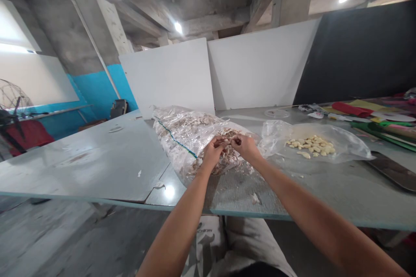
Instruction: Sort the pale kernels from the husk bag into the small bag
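Observation:
Both hands meet over the open mouth of a large clear plastic bag (pixel 182 132) full of papery peelings (pixel 232 156). My left hand (pixel 215 147) has its fingers pinched together, close to the fingertips of my right hand (pixel 244 145), which are also pinched. What lies between the fingers is too small to name. To the right, a second clear bag (pixel 351 138) lies flat with several pale peeled cloves (pixel 313 143) on it. A blue-green cord (pixel 177 140) runs across the large bag.
The grey table (pixel 107 160) has a few loose scraps on it. A dark phone-like slab (pixel 394 171) lies at the right, in front of coloured sheets (pixel 354 109). A clear round lid (pixel 276 113) sits further back. White boards (pixel 169 75) stand behind the table.

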{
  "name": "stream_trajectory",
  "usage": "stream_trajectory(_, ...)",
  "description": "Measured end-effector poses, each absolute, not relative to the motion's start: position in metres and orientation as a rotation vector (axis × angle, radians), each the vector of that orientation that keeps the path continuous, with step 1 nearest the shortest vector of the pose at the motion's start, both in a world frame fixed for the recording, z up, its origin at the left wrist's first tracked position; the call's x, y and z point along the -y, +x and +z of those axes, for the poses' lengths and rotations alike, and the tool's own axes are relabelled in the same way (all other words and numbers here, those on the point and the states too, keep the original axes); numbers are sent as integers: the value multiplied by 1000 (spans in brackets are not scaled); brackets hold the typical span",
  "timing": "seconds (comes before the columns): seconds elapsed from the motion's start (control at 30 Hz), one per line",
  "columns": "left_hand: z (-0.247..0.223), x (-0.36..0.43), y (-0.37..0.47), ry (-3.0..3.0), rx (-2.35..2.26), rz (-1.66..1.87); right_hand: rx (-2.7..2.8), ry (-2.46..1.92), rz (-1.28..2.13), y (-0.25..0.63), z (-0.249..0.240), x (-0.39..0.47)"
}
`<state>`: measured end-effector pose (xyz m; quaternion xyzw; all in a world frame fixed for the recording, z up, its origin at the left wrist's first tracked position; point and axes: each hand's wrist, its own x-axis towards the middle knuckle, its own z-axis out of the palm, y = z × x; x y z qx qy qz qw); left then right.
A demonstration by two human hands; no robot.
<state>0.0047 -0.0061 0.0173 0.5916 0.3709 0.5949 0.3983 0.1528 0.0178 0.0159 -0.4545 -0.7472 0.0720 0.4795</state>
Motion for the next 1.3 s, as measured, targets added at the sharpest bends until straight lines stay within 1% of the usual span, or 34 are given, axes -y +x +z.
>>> stream_trajectory(0.3, 17, 5, 4, 1435, -888, 1555, 1858, -1203, 144, 154, 20, -13)
stream_trajectory(0.5, 14, 0, 1, 1373, -962, 1534, 1889, -1281, 86, 156, 22, -11)
stream_trajectory(0.7, 13, -3, 1, 1421, -1003, 1486, 1811, -1104, 129, 155, 22, -8)
stream_trajectory(0.9, 11, -2, 1, 1506, -955, 1434, 1844, -948, 263, 152, 26, -3)
stream_trajectory(1.3, 11, 0, 3, 1520, -939, 1444, 1837, -1017, 297, 152, 19, -13)
